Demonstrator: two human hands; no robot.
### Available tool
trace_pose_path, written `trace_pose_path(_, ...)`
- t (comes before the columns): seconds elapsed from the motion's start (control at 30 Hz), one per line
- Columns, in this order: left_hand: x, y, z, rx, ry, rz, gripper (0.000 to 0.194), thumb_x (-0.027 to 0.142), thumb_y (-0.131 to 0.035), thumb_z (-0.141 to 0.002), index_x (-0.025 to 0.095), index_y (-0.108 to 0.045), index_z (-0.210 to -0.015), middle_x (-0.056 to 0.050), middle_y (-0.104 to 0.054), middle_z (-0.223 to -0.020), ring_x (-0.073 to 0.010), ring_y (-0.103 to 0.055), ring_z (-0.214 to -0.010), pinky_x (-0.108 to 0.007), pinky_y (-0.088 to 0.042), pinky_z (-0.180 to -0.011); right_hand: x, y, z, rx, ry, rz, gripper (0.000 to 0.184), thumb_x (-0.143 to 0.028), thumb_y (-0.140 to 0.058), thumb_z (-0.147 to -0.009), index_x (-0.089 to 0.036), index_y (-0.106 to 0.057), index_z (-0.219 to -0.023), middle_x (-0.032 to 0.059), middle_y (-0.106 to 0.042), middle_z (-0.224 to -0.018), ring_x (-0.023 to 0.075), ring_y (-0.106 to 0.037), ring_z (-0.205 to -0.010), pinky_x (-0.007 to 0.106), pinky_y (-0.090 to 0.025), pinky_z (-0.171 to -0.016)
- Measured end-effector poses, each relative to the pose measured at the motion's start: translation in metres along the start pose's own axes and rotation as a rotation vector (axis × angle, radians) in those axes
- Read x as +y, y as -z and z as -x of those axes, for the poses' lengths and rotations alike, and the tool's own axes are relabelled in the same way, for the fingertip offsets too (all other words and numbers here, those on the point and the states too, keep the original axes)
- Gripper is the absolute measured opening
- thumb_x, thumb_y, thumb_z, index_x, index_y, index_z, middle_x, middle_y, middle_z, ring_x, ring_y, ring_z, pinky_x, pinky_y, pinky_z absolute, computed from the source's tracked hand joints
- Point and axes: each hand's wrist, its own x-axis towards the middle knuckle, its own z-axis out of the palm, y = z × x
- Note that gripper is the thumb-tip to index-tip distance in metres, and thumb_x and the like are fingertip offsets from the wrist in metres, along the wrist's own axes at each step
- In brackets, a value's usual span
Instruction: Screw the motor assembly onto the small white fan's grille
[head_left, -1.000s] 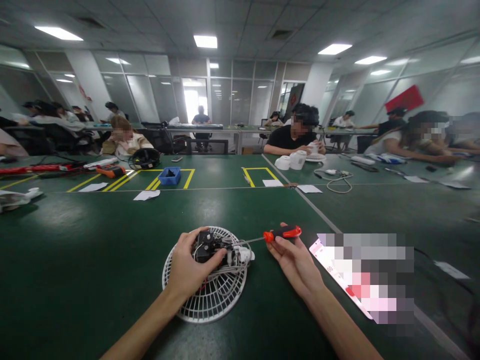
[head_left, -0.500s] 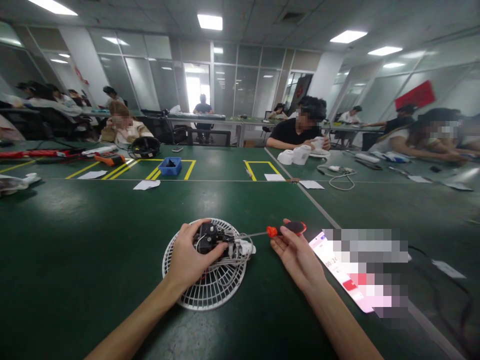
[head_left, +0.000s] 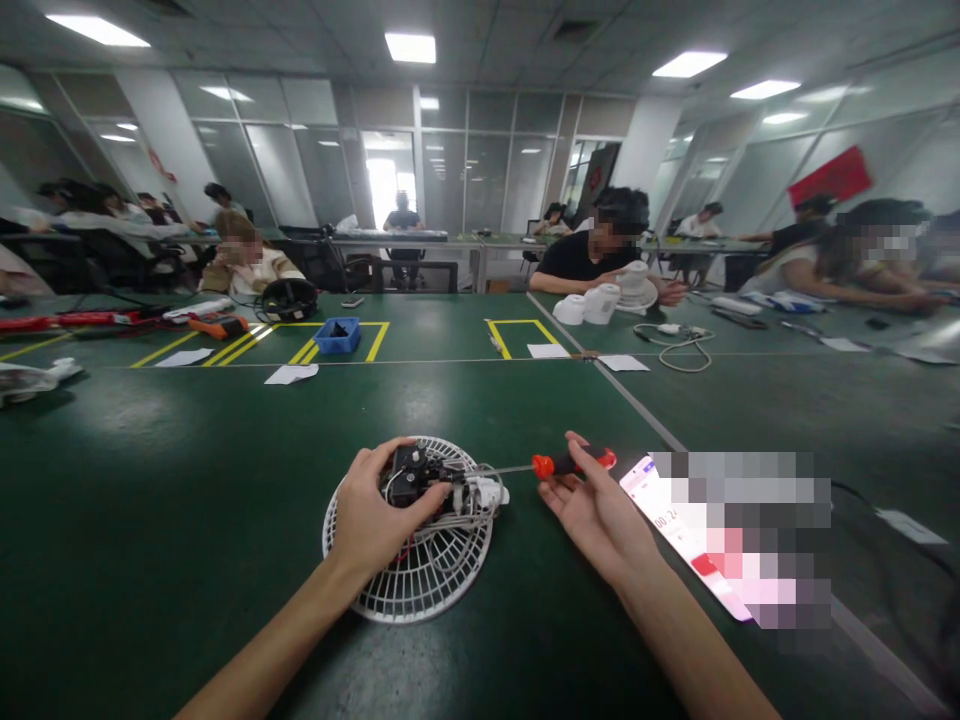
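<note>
A round white fan grille lies on the green table, with a black fan motor and loose grey wires on top of it. My left hand is wrapped round the motor from the left, thumb on its near right side. In my right hand is a screwdriver with a red and black handle, held nearly level between thumb and fingers. Its shaft points left to the motor's right side; the tip is lost among dark parts there. A white plastic part sits at the grille's right edge.
A lit phone, partly blurred out, lies right of my right hand. Farther off are a blue bin, paper slips, white housings and a coiled cable. Across the table a person in black handles a white fan part.
My right hand's fingers have shifted on the screwdriver handle, which shows turned. My left hand and the motor stay in place. The person opposite has tilted the white fan part.
</note>
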Motion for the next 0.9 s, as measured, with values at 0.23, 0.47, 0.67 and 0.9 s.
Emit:
trace_pose_path(0.23,0.0016,0.001,0.0011,0.085,-0.078,-0.002,0.072,0.048,-0.082,-0.075,0.027,-0.052,-0.138,-0.008,-0.065,-0.125,-0.0226,-0.067,-0.094,-0.04,-0.059,-0.083,0.0005,-0.001,-0.0002,0.039,-0.065,-0.069,0.039,0.001,-0.076,-0.069,-0.024,-0.064,-0.097,0.0021,-0.073,-0.082,0.0162,-0.074,-0.073,0.026,-0.067,-0.068)
trace_pose_path(0.47,-0.0024,-0.0033,0.0042,0.068,-0.115,-0.022,0.076,0.046,-0.082,-0.077,0.028,-0.05,-0.143,-0.007,-0.069,-0.116,-0.0256,-0.067,-0.101,-0.046,-0.057,-0.092,0.0013,0.0003,-0.0005,-0.014,0.062,-0.003,0.041,-0.007,-0.084,-0.065,-0.021,-0.065,-0.099,0.0033,-0.077,-0.087,0.019,-0.077,-0.083,0.03,-0.067,-0.078)
trace_pose_path(0.67,-0.0003,-0.0027,0.004,0.055,-0.167,-0.036,0.071,0.046,-0.079,-0.08,0.029,-0.051,-0.142,-0.008,-0.068,-0.12,-0.0258,-0.067,-0.104,-0.044,-0.058,-0.089,0.0072,0.0052,-0.0043,-0.013,0.117,0.109,0.057,-0.022,-0.095,-0.062,-0.025,-0.063,-0.109,-0.0018,-0.073,-0.075,0.0154,-0.07,-0.062,0.024,-0.061,-0.056)
trace_pose_path(0.9,0.0043,-0.0012,0.0023,0.047,-0.195,-0.057,0.066,0.042,-0.078,-0.082,0.027,-0.052,-0.14,-0.006,-0.068,-0.113,-0.0235,-0.065,-0.097,-0.042,-0.057,-0.087,0.0022,0.0034,-0.001,-0.05,0.163,0.089,0.063,-0.009,-0.092,-0.053,-0.025,-0.06,-0.106,-0.0004,-0.077,-0.086,0.0185,-0.076,-0.084,0.03,-0.065,-0.078)
